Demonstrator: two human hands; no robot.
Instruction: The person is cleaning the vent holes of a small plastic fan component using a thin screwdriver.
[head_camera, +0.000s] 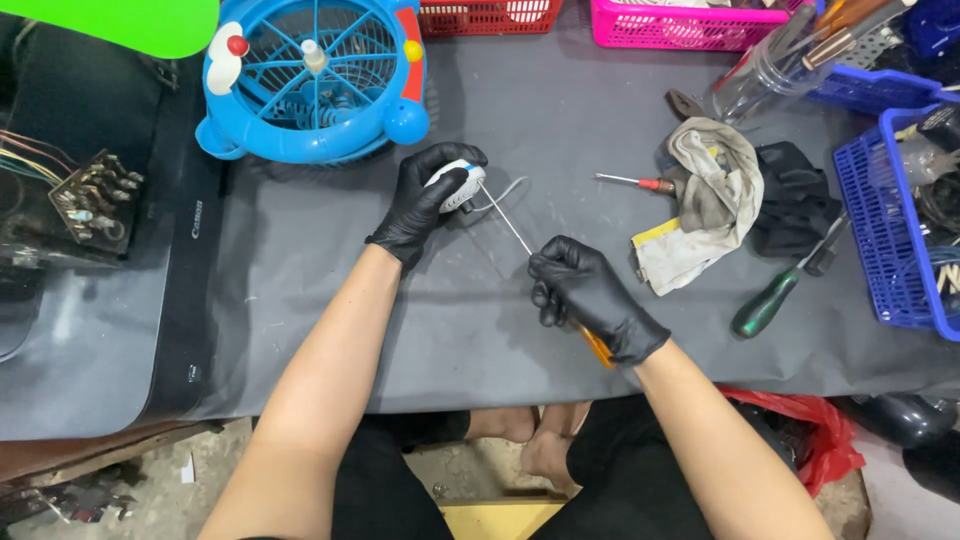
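At the far left of the frame a wired terminal block (95, 195) sits off the desk's (500, 330) grey cover; a blue toy-like fan (315, 80) lies flat at upper left. Just left of centre, the left hand (425, 200) wraps its fingers tightly round a small white part (455, 185), seemingly to brace it against the tool. The screwdriver (505, 222) runs diagonally, tip up-left in the part, orange handle down-right inside the closed right hand (585, 295). Further right lie 2 spare screwdrivers, red (635, 182) and green (765, 305), and a rag (705, 200).
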